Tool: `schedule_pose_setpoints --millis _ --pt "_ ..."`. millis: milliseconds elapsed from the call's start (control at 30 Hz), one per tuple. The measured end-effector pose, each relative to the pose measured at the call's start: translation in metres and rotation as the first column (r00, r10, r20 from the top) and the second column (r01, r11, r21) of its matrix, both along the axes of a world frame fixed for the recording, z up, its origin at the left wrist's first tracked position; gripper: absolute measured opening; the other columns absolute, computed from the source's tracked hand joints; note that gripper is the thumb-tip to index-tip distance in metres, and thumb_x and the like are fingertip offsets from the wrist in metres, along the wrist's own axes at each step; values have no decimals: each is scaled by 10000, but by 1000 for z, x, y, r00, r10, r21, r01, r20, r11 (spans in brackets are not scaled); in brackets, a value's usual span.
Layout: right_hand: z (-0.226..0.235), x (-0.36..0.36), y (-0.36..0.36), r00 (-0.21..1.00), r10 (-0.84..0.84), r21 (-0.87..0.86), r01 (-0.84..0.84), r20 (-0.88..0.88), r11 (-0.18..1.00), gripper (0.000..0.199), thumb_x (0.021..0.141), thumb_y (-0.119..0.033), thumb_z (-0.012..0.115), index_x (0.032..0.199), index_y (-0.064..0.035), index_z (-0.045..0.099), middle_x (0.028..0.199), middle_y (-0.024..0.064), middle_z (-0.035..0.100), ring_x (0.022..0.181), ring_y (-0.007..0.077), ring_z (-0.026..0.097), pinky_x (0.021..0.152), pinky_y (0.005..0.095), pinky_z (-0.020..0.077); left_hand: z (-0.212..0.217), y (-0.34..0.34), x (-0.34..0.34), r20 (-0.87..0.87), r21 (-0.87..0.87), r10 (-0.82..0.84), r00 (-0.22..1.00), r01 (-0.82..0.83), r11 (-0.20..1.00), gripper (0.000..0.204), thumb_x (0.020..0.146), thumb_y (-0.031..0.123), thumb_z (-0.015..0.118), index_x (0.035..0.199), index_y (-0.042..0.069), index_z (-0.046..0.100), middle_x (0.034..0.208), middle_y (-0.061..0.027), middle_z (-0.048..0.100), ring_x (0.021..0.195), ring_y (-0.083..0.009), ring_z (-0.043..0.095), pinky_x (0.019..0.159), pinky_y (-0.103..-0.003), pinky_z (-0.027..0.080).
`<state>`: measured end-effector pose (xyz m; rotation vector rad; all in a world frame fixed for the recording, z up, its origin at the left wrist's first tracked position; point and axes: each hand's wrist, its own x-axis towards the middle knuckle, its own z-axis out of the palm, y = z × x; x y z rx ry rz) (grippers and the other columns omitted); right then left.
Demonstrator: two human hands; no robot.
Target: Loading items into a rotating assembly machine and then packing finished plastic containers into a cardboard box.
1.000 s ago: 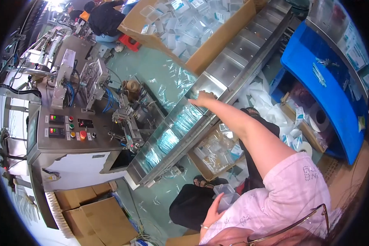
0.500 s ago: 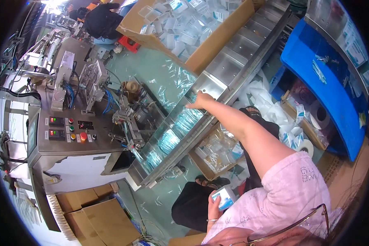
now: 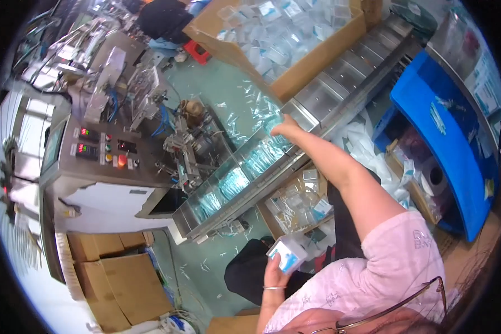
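My left hand point(image 3: 273, 274) holds a small clear plastic box point(image 3: 287, 254) with a blue-and-white label, low in front of my body. My right arm stretches far out over a metal conveyor trough point(image 3: 305, 113) split into compartments. There my right hand point(image 3: 286, 129) is curled around a bunch of slim teal-tinted plastic pieces point(image 3: 271, 123); its fingertips are partly hidden. Nearer compartments hold more such pieces in heaps point(image 3: 234, 185), lying roughly side by side.
A big carton point(image 3: 286, 89) of clear boxes stands beyond the trough. To the left is a machine with a control panel point(image 3: 103, 150). A smaller carton point(image 3: 276, 221) lies under the trough, a blue bin point(image 3: 428, 122) at right. Flattened cardboard point(image 3: 114, 289) leans lower left; loose pieces litter the floor.
My left hand has risen a little with the box, whose labelled side now shows more. At my right hand's fingers, teal pieces now show. The whole view has shifted slightly.
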<state>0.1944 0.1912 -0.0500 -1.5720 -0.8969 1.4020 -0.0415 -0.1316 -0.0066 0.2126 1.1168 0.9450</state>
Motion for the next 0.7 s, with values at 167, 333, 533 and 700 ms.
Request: schedule_pose_setpoints --millis 167,333,533,700 --pt "105 -63 -114 528 614 327 -539 -587 776 709 535 -206 731 1163 -69 431 1041 126 535 1012 255 481 826 405 400 36 32 -24 -742 319 -115 660 500 805 876 554 -56 697 1275 54 211 1159 -131 404 1043 -195 436 868 -326 387" --pt "103 -140 -269 909 337 635 -413 244 653 660 656 -309 698 1161 -100 326 944 182 550 909 344 540 743 366 443 54 29 -43 -862 451 96 498 667 593 761 546 82 733 1183 9 325 974 -91 542 921 -222 528 913 -326 342" --pt "87 -142 -281 872 138 831 -490 470 265 607 685 -360 654 1110 -54 346 1114 175 464 1020 353 472 901 514 269 70 -7 -46 -867 499 261 425 725 475 726 506 148 754 1132 18 410 998 -103 542 977 -289 502 991 -377 250" --pt "87 -160 -294 772 213 737 -636 599 229 650 660 -415 643 1104 -44 348 1113 174 452 1061 349 428 929 542 171 69 -43 -49 -634 686 372 678 271 675 675 538 158 755 1115 16 434 1026 -105 540 1023 -234 492 898 -330 363"
